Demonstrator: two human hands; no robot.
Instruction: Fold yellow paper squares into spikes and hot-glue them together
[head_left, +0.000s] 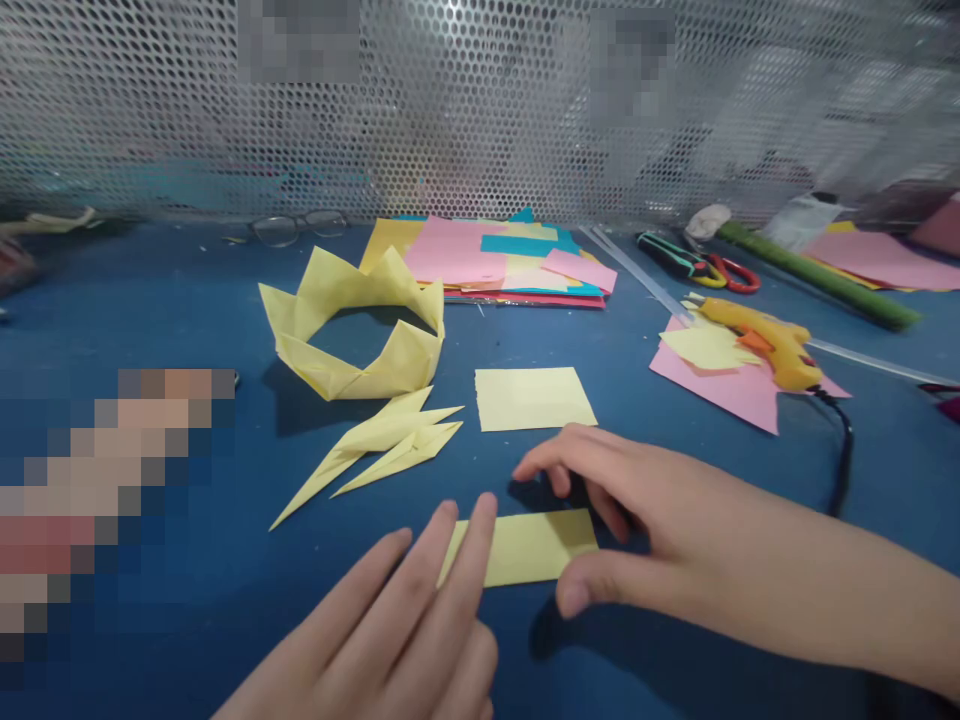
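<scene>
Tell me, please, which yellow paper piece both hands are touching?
The folded yellow strip nearest the camera, between left hand and right hand; the flat yellow square lies untouched beyond.

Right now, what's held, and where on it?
Nothing lifted. The folded yellow strip lies flat on the table; left hand fingertips press its left end, right hand touches its right end.

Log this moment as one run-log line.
left hand: fingers flat on folded yellow paper | right hand: at its right edge | paper crown: behind, untouched
</scene>
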